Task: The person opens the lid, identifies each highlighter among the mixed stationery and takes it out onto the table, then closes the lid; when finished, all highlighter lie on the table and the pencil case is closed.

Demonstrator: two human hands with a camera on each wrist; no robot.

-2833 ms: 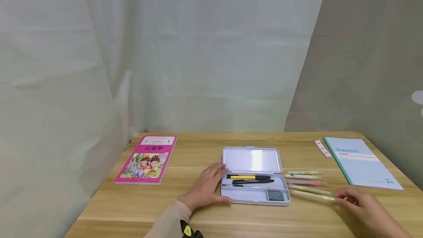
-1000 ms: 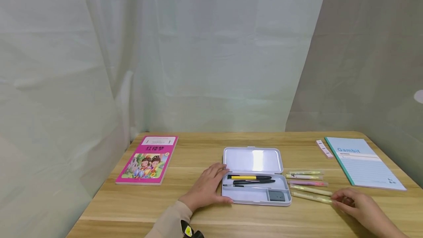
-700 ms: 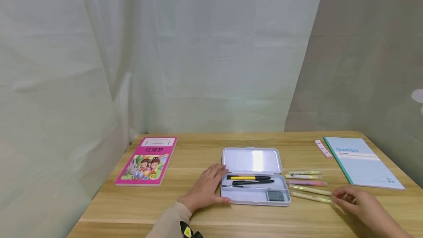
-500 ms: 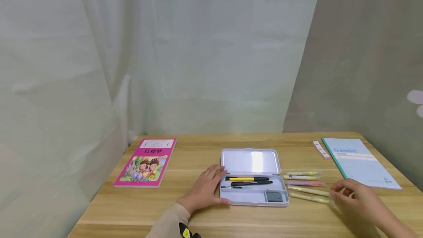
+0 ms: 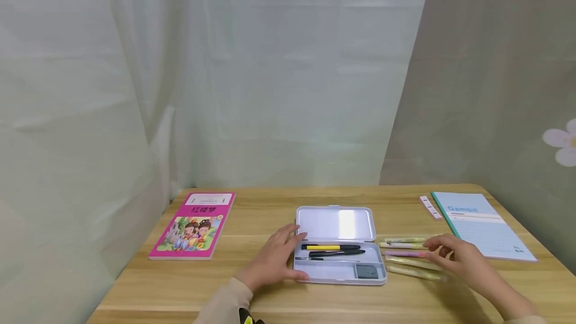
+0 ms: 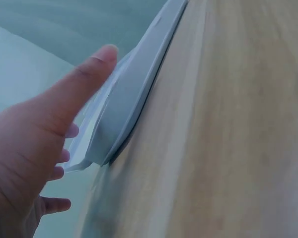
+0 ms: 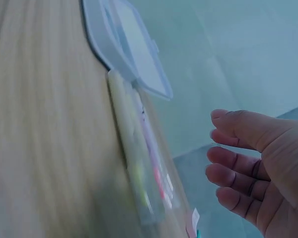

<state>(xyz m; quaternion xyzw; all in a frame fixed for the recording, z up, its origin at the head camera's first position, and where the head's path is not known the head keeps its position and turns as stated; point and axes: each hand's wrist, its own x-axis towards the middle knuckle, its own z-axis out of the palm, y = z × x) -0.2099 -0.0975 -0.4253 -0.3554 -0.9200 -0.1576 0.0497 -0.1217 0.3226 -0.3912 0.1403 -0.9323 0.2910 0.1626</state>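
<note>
An open pale-grey pencil case (image 5: 324, 272) lies mid-table, its lid (image 5: 320, 223) laid back. It holds a yellow-and-black pen (image 5: 332, 247), a black pen (image 5: 336, 252), a thin clear pen (image 5: 310, 259) and a dark grey block (image 5: 366, 271). My left hand (image 5: 273, 260) touches the case's left side, fingers extended and thumb straight along its front corner. My right hand (image 5: 460, 257) hovers above the right ends of several pens, fingers loosely bent and holding nothing in the right wrist view. Among these are a pink pen (image 5: 405, 254) and a pale yellow pen (image 5: 414, 272) nearest me.
A pink picture-covered book (image 5: 193, 229) lies at the left. At the right are a light blue notebook (image 5: 483, 226) and a small pink-and-white strip (image 5: 430, 208). Pale curtains (image 5: 292, 89) hang behind the wooden table (image 5: 265, 304).
My right hand has left the right end of the nearest yellow pen and moved up and left over the pens. My left hand stays at the case. The head view has shifted slightly.
</note>
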